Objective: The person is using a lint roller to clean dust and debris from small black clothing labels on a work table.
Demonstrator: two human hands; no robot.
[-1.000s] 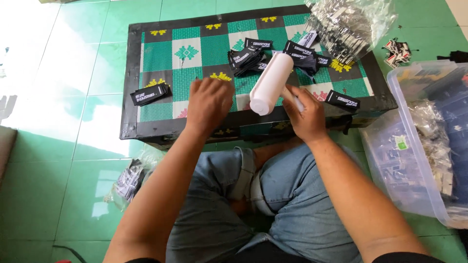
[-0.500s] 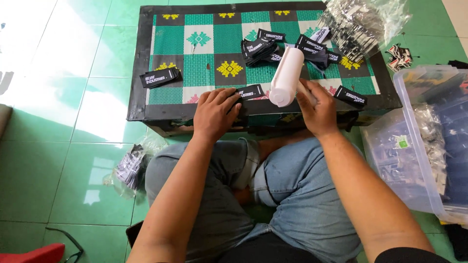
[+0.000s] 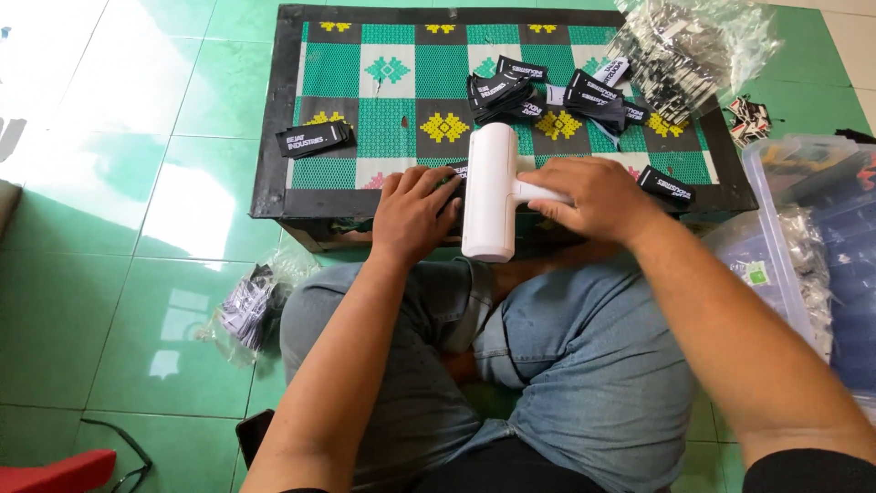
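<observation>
1. Since half a second ago, both hands have drawn back to the near edge of the desk (image 3: 274, 110), and the white roller tool (image 3: 490, 192) now lies lengthwise between them instead of tilted.
2. His right hand (image 3: 593, 196) has its grip clamped round the tool's short white handle, fingers curled over it.
3. His left hand (image 3: 415, 215) rests just beside the white cylinder with its fingers bent down onto a black label at the desk's front edge; I cannot tell whether that grip pinches the label or only presses it flat.
4. Past the tool sits a loose heap of black labels (image 3: 538, 91), and a single black label (image 3: 315, 139) lies well apart to the left.
5. Another black label (image 3: 666, 184) lies just right of his right hand.
6. A clear bag of packed pieces (image 3: 684, 55) sits at the far right corner.
7. A clear plastic bin (image 3: 812, 246) stands on the green tiled floor (image 3: 119, 274) to the right, and a small bag of labels (image 3: 246, 306) lies by his left knee.
</observation>
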